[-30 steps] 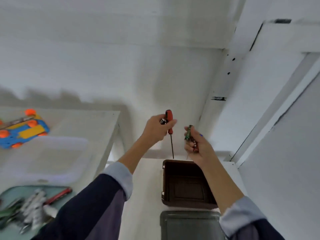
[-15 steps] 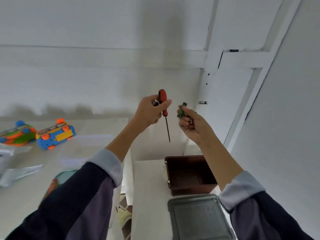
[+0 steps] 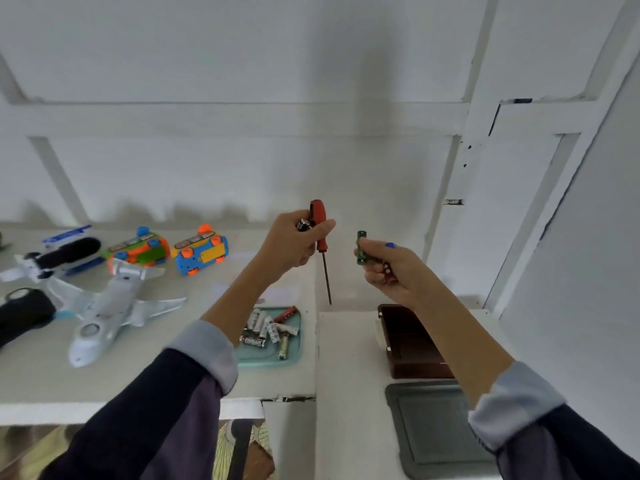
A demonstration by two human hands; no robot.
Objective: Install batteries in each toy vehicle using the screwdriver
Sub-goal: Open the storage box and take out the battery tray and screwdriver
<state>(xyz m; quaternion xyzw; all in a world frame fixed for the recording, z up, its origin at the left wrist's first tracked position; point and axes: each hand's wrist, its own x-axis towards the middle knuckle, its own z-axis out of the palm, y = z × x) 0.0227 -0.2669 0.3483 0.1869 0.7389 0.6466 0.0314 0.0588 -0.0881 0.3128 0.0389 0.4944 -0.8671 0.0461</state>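
Swung leftward since earlier, revealing two toy cars [image 3: 166,250], one plane [image 3: 107,313]; left hand [image 3: 294,242] gripping one screwdriver [image 3: 320,233], one battery [image 3: 304,224]; right hand [image 3: 388,268] clutching batteries [image 3: 361,247], count unclear.

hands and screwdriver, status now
Left hand grips red-handled screwdriver plus a battery. Right hand holds green battery. Toys untouched, nothing blocking.

View swung left, toy plane [image 3: 104,317], seemingly more cars [image 3: 201,252] revealed
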